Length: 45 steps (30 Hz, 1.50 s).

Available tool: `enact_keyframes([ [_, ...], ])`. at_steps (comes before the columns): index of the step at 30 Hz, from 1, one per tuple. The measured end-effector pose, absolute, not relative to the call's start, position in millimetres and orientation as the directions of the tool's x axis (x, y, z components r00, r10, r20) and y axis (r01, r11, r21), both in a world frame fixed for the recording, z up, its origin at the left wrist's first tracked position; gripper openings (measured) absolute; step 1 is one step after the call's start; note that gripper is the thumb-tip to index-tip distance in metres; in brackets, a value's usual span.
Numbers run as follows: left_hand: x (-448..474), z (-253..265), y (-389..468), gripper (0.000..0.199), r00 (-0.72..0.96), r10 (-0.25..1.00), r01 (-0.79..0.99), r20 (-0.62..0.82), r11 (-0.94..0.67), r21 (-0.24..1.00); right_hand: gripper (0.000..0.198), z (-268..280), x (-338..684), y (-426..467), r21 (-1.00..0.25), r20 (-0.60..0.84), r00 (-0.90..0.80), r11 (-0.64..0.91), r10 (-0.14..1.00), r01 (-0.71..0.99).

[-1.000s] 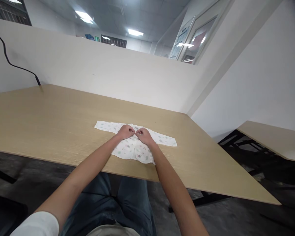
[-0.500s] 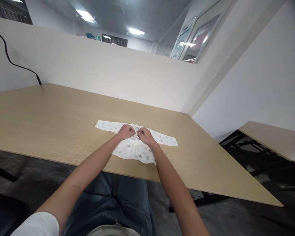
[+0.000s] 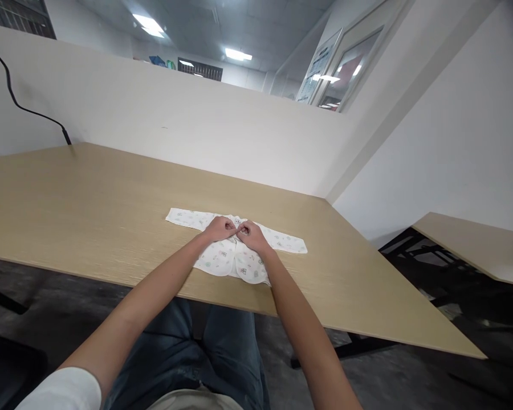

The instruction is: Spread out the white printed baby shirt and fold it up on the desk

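Observation:
A small white baby shirt (image 3: 216,259) with a scattered print lies spread on the wooden table, its sleeves stretched out to both sides and its front edges meeting along the middle. My left hand (image 3: 221,228) is closed in a pinch on the shirt's front, just below the neckline. Close against it, my right hand (image 3: 251,235) pinches the cloth at the same spot, the fingertips of both hands almost touching. Whatever small part of the front sits between the fingertips is hidden.
The wooden table (image 3: 123,210) reaches toward a white partition wall (image 3: 222,131). A black cable (image 3: 38,115) hangs down at the far left. Off to the right stands another table (image 3: 474,242). The front table edge is just above my lap.
The fingertips have come slightly closer together at the shirt's front. Otherwise the shirt and both arms are almost where they were, with a small shift of the view.

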<state>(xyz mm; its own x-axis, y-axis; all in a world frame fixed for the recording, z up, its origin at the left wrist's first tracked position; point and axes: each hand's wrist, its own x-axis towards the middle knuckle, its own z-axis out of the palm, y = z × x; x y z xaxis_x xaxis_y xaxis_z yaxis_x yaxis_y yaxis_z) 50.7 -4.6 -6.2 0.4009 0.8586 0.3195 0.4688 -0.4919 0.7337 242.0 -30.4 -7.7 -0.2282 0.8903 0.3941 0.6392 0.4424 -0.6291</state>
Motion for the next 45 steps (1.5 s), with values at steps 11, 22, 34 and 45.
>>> enact_keyframes([
  [11,50,2,-12,0.011,0.385,0.856,0.498,0.344,-0.507,0.703,0.004,-3,242,-33,-0.648,0.361,-0.228,0.419,0.904,0.636],
  [22,47,5,-12,0.012,0.419,0.834,0.606,0.359,-0.551,0.573,0.006,3,239,-39,-0.672,0.345,-0.242,0.419,0.907,0.611],
  [34,48,5,-14,0.009,0.438,0.813,0.614,0.384,-0.583,0.532,0.019,-6,239,-29,-0.637,0.361,-0.223,0.414,0.906,0.651],
  [45,50,2,-16,0.007,0.436,0.818,0.657,0.375,-0.575,0.488,0.012,-3,246,-44,-0.692,0.395,-0.153,0.403,0.906,0.599],
])
